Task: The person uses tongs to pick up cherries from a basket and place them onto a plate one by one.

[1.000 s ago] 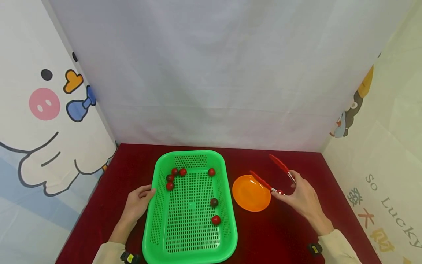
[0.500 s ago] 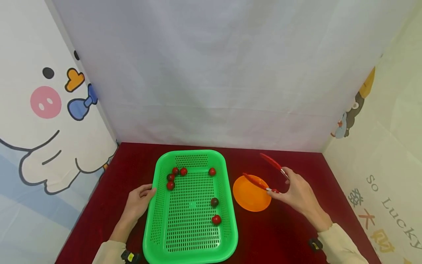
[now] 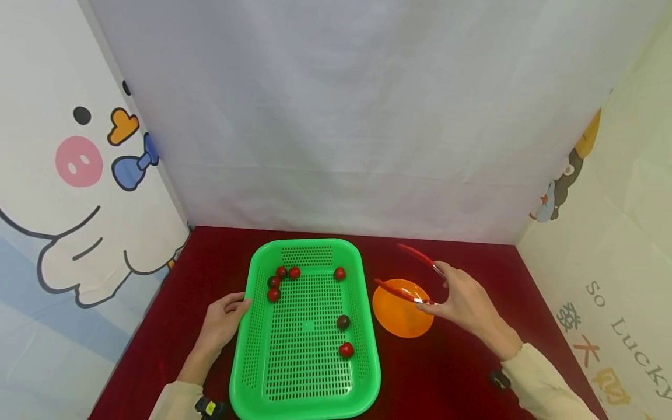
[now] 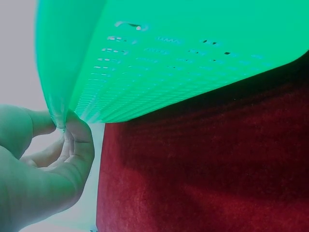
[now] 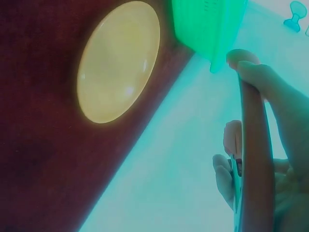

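Note:
My left hand (image 3: 221,322) pinches the left rim of a green perforated basket (image 3: 238,373); in the left wrist view the thumb and fingers (image 4: 79,137) meet on that rim. Several small dark-red round fruits, like cherry tomatoes, lie in the basket, some grouped at the upper left, others along the right, such as this fruit (image 3: 346,350). My right hand (image 3: 467,300) holds red-tipped tongs (image 3: 400,291) with their arms spread apart and nothing between them. The tongs are over the orange plate (image 3: 401,321), right of the basket. No fruit shows on the plate.
A dark red cloth (image 3: 446,373) covers the table. A white curtain (image 3: 336,116) stands behind it. Printed cartoon panels (image 3: 79,233) rise at the left and right sides.
My right hand has moved left with the spread tongs, from the plate's right side toward the basket. The left hand stays on the basket rim. The fruits keep their places.

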Demonstrator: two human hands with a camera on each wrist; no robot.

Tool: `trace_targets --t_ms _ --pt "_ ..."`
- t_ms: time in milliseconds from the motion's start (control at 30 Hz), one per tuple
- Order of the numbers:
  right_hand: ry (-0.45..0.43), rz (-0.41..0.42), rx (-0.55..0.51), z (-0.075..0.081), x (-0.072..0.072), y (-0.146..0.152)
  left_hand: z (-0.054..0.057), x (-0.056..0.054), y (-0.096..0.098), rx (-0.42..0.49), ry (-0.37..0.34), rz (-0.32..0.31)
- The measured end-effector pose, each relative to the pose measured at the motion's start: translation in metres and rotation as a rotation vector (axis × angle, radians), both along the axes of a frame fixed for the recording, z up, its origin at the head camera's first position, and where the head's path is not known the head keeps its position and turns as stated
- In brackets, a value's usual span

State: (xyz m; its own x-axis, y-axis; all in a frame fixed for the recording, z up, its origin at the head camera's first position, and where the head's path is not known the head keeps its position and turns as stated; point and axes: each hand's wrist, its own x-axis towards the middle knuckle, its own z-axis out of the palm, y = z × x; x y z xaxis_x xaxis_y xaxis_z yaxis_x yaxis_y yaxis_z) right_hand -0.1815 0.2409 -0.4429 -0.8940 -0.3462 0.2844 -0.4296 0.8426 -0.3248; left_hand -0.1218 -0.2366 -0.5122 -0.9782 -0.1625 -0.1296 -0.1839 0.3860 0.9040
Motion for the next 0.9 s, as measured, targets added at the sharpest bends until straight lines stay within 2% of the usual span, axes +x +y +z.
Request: trace_targets --t_ms 200,600,900 --pt "-0.038 0.034 -0.001 0.006 -0.001 -0.012 0.001 0.000 0.000 0.010 0.002 -0.002" --pt "-0.071 0.134 0.062 0.016 0.001 -0.036 0.000 0.001 0.000 0.013 -0.006 0.007" --pt "-0.053 0.200 0.140 0.018 0.002 -0.049 0.000 0.002 -0.001 0.017 -0.015 0.008"
